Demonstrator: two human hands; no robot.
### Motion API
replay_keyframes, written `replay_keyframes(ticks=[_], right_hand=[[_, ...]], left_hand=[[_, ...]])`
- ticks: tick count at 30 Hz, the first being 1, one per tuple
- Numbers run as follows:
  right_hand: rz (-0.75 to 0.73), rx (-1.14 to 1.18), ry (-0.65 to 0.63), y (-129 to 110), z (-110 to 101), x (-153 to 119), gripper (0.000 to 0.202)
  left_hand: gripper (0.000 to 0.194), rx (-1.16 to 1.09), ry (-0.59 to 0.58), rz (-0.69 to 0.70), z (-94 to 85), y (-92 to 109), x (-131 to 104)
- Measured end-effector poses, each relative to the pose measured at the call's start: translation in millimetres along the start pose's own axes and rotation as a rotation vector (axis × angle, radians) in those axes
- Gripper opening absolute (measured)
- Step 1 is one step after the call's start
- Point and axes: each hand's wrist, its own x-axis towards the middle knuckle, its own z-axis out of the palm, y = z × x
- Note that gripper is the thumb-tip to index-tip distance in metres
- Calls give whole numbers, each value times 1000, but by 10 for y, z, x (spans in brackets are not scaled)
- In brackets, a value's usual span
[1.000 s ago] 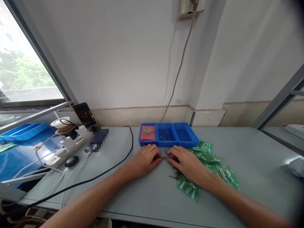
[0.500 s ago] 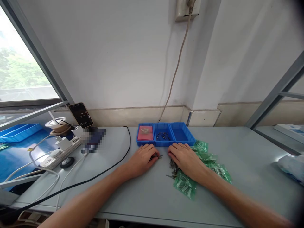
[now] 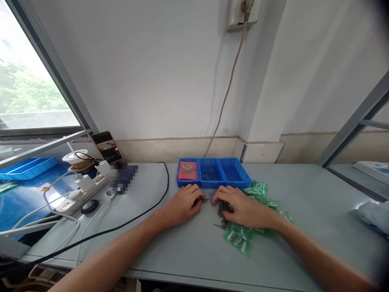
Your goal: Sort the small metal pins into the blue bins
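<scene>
My left hand (image 3: 184,205) rests on the table with its fingers curled round small metal pins (image 3: 204,200), whose ends poke out by the thumb. To the right, my right hand (image 3: 244,206) arches over a loose pile of small metal pieces (image 3: 224,209), thumb and fingers apart on either side of it. Beneath and beside that hand lie green clear bags (image 3: 239,239) filled with similar metal parts. Just beyond both hands stands a blue three-compartment bin (image 3: 223,184). Its left section holds a pink card with a small clear packet; several thin dark metal pieces lie in the middle one.
A black cable (image 3: 127,223) crosses the table on the left. Farther left are a power strip (image 3: 65,205), a propped phone (image 3: 107,147), a round black object (image 3: 89,207) and a drink cup (image 3: 75,158). A plastic-wrapped bundle (image 3: 375,215) lies far right.
My right hand's thumb has spread away from its fingers, uncovering more of the metal pile. My left hand keeps its grip. The view has shifted slightly.
</scene>
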Motion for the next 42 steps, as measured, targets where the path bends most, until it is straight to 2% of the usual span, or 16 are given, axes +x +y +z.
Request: replay_keyframes(ticks=[4,12,20,26,32,42], right_hand=[[1,33,-19,18,15,35,8],[-34,-63,68,93,156,63,19],[7,-144,123,95,205,62,24],[-23,-42,52,56,93,19,2],[-61,-105,98,102,151,38,20],[-70,-133,157,136,214,70,23]], left_hand=[[15,7,6,1,25,-24,-11],[15,1,6,1,40,-46,-9],[14,-1,3,-3,30,-35,-6],[13,1,11,-6,29,-38,-7],[13,-15,7,-10,0,-14,0],[13,-5,13,-2,20,-28,-4]])
